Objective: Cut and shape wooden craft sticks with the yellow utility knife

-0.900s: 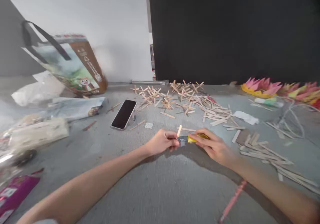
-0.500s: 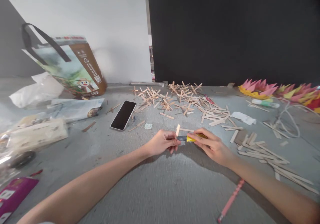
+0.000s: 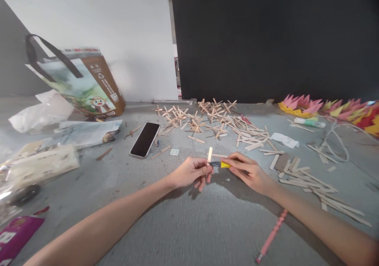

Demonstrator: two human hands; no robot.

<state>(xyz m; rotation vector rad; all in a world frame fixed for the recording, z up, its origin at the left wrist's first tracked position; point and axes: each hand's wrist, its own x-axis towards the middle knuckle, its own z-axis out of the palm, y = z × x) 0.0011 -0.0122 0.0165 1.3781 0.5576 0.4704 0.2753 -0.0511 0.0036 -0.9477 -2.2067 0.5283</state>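
Observation:
A pale wooden craft stick (image 3: 210, 155) stands upright, pinched between the thumb and fingers of my left hand (image 3: 199, 172). My right hand (image 3: 247, 172) is closed around a yellow tool (image 3: 225, 165) with a dark, narrow, blade-like tip; most of its body is hidden by the fingers. That tip points left and meets the lower part of the stick beside my left fingertips, though I cannot tell whether it cuts in. Just behind, another stick (image 3: 219, 155) lies between the hands. Both hands are close together over the grey tabletop.
Crossed craft sticks (image 3: 195, 119) lie in a heap at the back, and loose sticks (image 3: 308, 179) on the right. A phone (image 3: 145, 139), a shopping bag (image 3: 89, 84) and plastic packets (image 3: 53, 159) occupy the left. A pink pencil (image 3: 271, 236) lies below my right forearm; paper flowers (image 3: 302, 104) sit back right.
The view has shifted slightly. My left fingers have loosened a little at the bottom, and less of the yellow tool shows beyond my right fingers. Both hands keep their holds.

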